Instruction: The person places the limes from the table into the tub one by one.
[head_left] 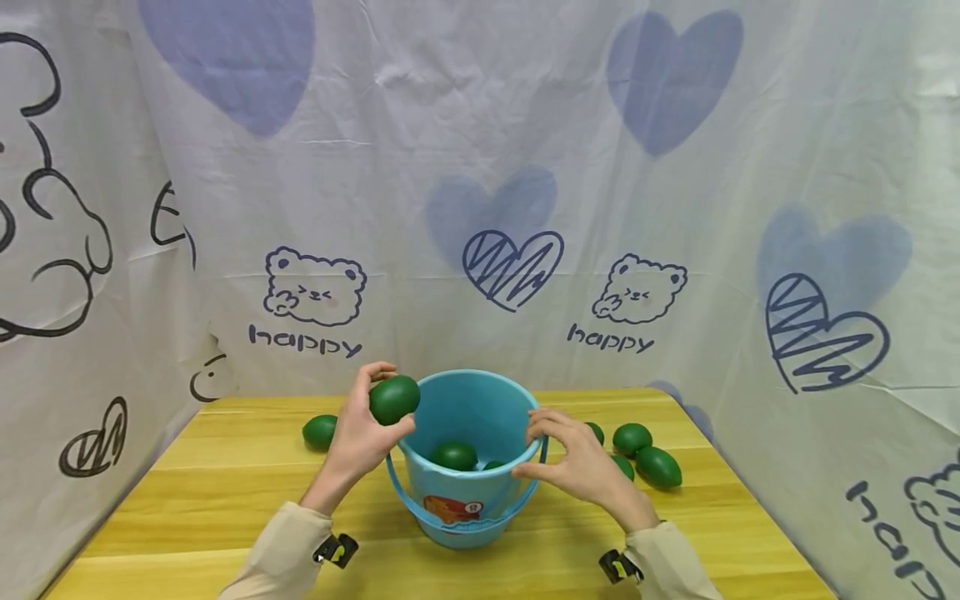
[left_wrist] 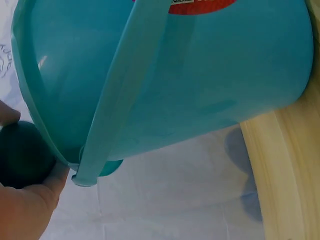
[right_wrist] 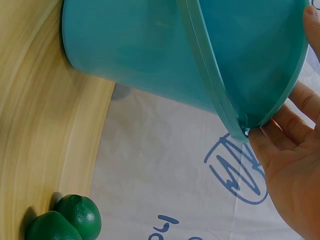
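A light blue bucket (head_left: 471, 492) stands upright on the table, its handle hanging down in front. My left hand (head_left: 363, 429) grips a green lime (head_left: 395, 400) beside the bucket's left rim, thumb below and fingers behind it. In the left wrist view the lime (left_wrist: 24, 155) looks dark and overlaps the rim. My right hand (head_left: 581, 457) holds the bucket's right rim; in the right wrist view the fingertips (right_wrist: 262, 142) touch the rim near the handle joint. Inside the bucket lie a lime (head_left: 454, 456) and part of another (head_left: 493, 465).
Left of the bucket, a single lime (head_left: 320, 432) lies partly behind my left hand. Several more limes (head_left: 658, 467) sit on the table to the right, some partly covered by my right hand. A printed white cloth (head_left: 480, 167) hangs behind the wooden table (head_left: 187, 500) and along both sides.
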